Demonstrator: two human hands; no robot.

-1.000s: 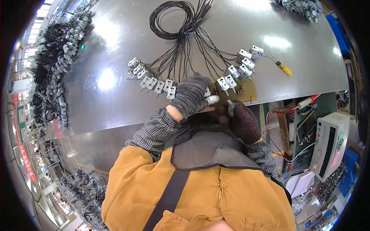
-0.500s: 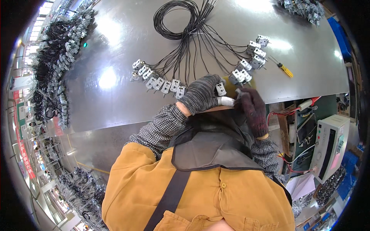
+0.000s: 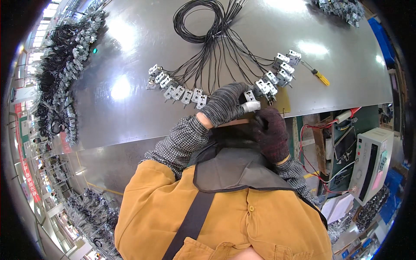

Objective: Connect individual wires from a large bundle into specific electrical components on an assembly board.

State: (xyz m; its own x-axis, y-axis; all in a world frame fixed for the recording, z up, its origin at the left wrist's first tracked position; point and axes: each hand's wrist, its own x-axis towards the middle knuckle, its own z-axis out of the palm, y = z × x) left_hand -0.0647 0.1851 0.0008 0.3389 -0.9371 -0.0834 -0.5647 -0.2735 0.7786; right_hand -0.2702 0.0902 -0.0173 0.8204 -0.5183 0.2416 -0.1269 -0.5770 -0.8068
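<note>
My left hand (image 3: 227, 104), in a grey striped knit glove with a white-wrapped fingertip, grips a small silver metal block (image 3: 249, 96) at the table's near edge. My right hand (image 3: 271, 135), in a dark maroon glove, is closed just to the right and nearer my body; its fingertips are turned away, so anything in them is hidden. A row of similar blocks with thin shafts (image 3: 187, 96) lies left of my left hand. Another cluster of these blocks (image 3: 265, 88) sits to its right. Black wires (image 3: 212, 47) run from the blocks to a coiled bundle farther back.
A yellow-handled screwdriver (image 3: 321, 78) lies at the right. Under the right-hand cluster is a yellowish pad (image 3: 282, 102). Heaps of wired parts stand at the left (image 3: 71, 65) and far right (image 3: 340, 11). A pale instrument box (image 3: 373, 162) with red leads is right of the table.
My right hand has moved left and nearer my body, away from the right-hand cluster. Those blocks have shifted slightly, uncovering more of the yellowish pad. My left hand has stayed almost in place.
</note>
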